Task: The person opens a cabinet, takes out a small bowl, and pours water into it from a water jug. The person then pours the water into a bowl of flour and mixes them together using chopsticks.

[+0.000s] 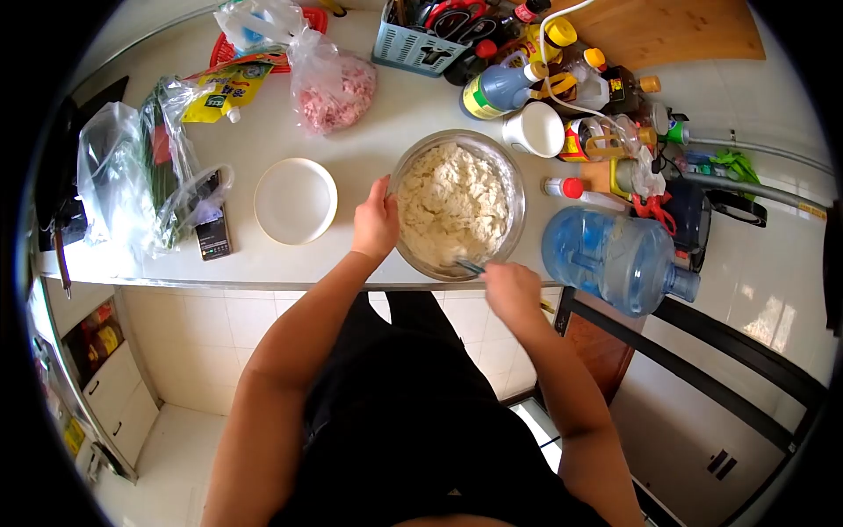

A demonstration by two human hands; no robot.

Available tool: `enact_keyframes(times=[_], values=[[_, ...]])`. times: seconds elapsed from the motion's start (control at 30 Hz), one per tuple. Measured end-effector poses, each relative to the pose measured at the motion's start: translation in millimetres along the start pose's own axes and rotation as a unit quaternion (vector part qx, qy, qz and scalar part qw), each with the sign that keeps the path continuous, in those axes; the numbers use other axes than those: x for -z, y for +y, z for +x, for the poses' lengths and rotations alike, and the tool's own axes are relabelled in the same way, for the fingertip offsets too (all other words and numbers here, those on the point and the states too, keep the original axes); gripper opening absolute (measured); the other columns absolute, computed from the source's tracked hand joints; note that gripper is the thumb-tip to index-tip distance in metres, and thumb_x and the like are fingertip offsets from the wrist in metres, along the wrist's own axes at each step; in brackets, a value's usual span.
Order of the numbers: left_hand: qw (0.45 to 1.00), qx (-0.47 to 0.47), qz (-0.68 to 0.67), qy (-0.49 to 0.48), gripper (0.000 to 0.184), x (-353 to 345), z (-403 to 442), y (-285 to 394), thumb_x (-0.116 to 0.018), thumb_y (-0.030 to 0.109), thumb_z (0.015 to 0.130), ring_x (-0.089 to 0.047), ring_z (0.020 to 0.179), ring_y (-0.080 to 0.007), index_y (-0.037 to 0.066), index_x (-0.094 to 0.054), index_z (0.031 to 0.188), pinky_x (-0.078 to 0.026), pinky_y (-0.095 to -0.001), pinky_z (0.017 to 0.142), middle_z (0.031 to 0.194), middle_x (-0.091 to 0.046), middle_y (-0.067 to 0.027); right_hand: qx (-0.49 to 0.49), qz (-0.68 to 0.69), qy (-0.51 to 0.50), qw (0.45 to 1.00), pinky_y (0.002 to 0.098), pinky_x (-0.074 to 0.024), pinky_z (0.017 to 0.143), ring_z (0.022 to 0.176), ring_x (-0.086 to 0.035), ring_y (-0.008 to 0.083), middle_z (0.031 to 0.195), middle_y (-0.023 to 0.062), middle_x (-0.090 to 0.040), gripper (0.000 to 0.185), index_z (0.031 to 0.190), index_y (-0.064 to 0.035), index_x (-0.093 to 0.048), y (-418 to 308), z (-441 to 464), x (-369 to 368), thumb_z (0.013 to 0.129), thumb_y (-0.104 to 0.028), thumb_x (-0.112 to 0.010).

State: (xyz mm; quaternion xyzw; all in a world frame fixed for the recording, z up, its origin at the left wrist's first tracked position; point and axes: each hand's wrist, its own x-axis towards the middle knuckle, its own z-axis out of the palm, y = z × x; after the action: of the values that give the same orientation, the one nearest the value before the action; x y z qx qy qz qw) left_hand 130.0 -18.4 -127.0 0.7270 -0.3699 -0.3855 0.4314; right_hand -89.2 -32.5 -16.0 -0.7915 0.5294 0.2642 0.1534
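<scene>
A round metal mixing bowl (518, 189) stands near the counter's front edge with shaggy, floury dough (457, 198) inside. My left hand (376, 224) grips its left rim, the fingers closed against the side. At the near right rim my right hand (513, 292) is closed around chopsticks (470, 266), whose tips reach into the flour; a yellowish end pokes out behind the hand. Left of the metal bowl sits a white bowl (296, 201) that seems to hold clear liquid. Behind it lies a clear plastic bag of pink minced meat (338, 92).
Sauce and oil bottles (492, 90), a white tub (534, 130) and a red-capped shaker (562, 187) crowd the right. A large blue water jug (606, 259) lies at the front right. Leftward are a phone (213, 237), bagged greens (158, 167) and a yellow pouch (226, 92).
</scene>
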Motion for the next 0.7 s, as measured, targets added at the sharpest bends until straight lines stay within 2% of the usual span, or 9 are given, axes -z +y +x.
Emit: enact_keyframes(times=[0.1, 0.17, 0.2, 0.27, 0.3, 0.37, 0.5, 0.57, 0.7], values=[[1.000, 0.008, -0.023, -0.015, 0.036, 7.4, 0.3, -2.0, -0.048, 0.010, 0.087, -0.060, 0.078, -0.0404, 0.001, -0.048, 0.121, -0.047, -0.0408, 0.072, 0.086, -0.061, -0.0255, 0.032, 0.009, 0.024, 0.999, 0.0444, -0.0474, 0.062, 0.073, -0.063, 0.0316, 0.072, 0.0133, -0.064, 0.017, 0.076, -0.0094, -0.065, -19.7, 35.1, 2.5, 0.083, -0.021, -0.055], [0.998, 0.021, -0.037, -0.042, 0.039, 8.9, 1.8, -2.3, -0.049, 0.011, 0.087, -0.061, 0.074, -0.0338, 0.001, -0.047, 0.124, -0.047, -0.0362, 0.071, 0.083, -0.061, -0.0240, 0.004, 0.027, 0.066, 0.997, 0.0441, -0.0475, 0.063, 0.074, -0.063, 0.0319, 0.073, 0.0133, -0.064, 0.018, 0.076, -0.0095, -0.065, -5.4, 55.7, 3.4, 0.083, -0.022, -0.055], [0.998, 0.020, -0.038, -0.042, 0.039, 7.5, 1.6, -2.4, -0.049, 0.011, 0.087, -0.061, 0.074, -0.0338, 0.001, -0.047, 0.124, -0.047, -0.0362, 0.071, 0.083, -0.061, -0.0240, 0.003, 0.026, 0.067, 0.997, 0.0441, -0.0475, 0.063, 0.074, -0.063, 0.0319, 0.073, 0.0133, -0.064, 0.018, 0.076, -0.0095, -0.065, 5.5, 51.6, 7.0, 0.083, -0.022, -0.055], [0.991, 0.081, -0.083, -0.068, 0.041, 6.3, 2.1, -6.0, -0.051, 0.012, 0.087, -0.060, 0.070, -0.0259, 0.002, -0.046, 0.127, -0.047, -0.0333, 0.069, 0.079, -0.060, -0.0207, -0.040, 0.010, 0.026, 0.999, 0.0434, -0.0479, 0.063, 0.075, -0.063, 0.0322, 0.074, 0.0139, -0.065, 0.019, 0.077, -0.0090, -0.066, 24.6, 39.5, 14.3, 0.083, -0.023, -0.055], [0.991, 0.080, -0.084, -0.067, 0.041, 4.8, 1.5, -8.9, -0.051, 0.012, 0.087, -0.060, 0.070, -0.0259, 0.002, -0.046, 0.127, -0.047, -0.0333, 0.069, 0.079, -0.060, -0.0207, -0.039, 0.008, 0.027, 0.999, 0.0434, -0.0479, 0.063, 0.075, -0.063, 0.0322, 0.074, 0.0139, -0.065, 0.019, 0.077, -0.0090, -0.066, 26.8, 29.0, 12.2, 0.083, -0.023, -0.055], [0.988, 0.096, -0.109, -0.061, 0.042, 0.2, -0.5, -13.8, -0.050, 0.012, 0.089, -0.060, 0.069, -0.0194, 0.002, -0.044, 0.129, -0.048, -0.0315, 0.067, 0.079, -0.061, -0.0163, -0.045, -0.026, -0.022, 0.998, 0.0430, -0.0483, 0.064, 0.075, -0.063, 0.0325, 0.076, 0.0144, -0.065, 0.019, 0.077, -0.0093, -0.066, 29.9, 7.8, 6.9, 0.083, -0.023, -0.055], [0.964, 0.144, -0.203, -0.095, 0.045, 1.6, 0.2, -9.0, -0.048, 0.010, 0.090, -0.061, 0.070, -0.0177, 0.004, -0.039, 0.134, -0.051, -0.0305, 0.060, 0.083, -0.063, -0.0134, 0.016, 0.011, -0.027, 0.999, 0.0430, -0.0486, 0.065, 0.076, -0.064, 0.0328, 0.078, 0.0150, -0.065, 0.019, 0.078, -0.0089, -0.067, -14.2, 30.6, 9.5, 0.083, -0.022, -0.055], [0.942, 0.201, -0.228, -0.146, 0.050, 16.2, 0.0, 8.5, -0.046, 0.009, 0.091, -0.062, 0.066, -0.0173, 0.007, -0.033, 0.138, -0.053, -0.0297, 0.051, 0.085, -0.063, -0.0121, 0.018, 0.019, 0.051, 0.998, 0.0429, -0.0487, 0.065, 0.077, -0.064, 0.0323, 0.078, 0.0150, -0.065, 0.019, 0.079, -0.0089, -0.068, -25.2, 59.7, 19.3, 0.084, -0.022, -0.055], [0.942, 0.204, -0.201, -0.175, 0.052, 18.8, 2.7, 13.8, -0.046, 0.010, 0.091, -0.062, 0.060, -0.0178, 0.007, -0.029, 0.140, -0.054, -0.0297, 0.047, 0.085, -0.062, -0.0124, -0.023, 0.026, 0.051, 0.998, 0.0425, -0.0490, 0.064, 0.077, -0.064, 0.0310, 0.078, 0.0148, -0.065, 0.020, 0.078, -0.0079, -0.068, 20.9, 48.9, 16.5, 0.084, -0.023, -0.056]])
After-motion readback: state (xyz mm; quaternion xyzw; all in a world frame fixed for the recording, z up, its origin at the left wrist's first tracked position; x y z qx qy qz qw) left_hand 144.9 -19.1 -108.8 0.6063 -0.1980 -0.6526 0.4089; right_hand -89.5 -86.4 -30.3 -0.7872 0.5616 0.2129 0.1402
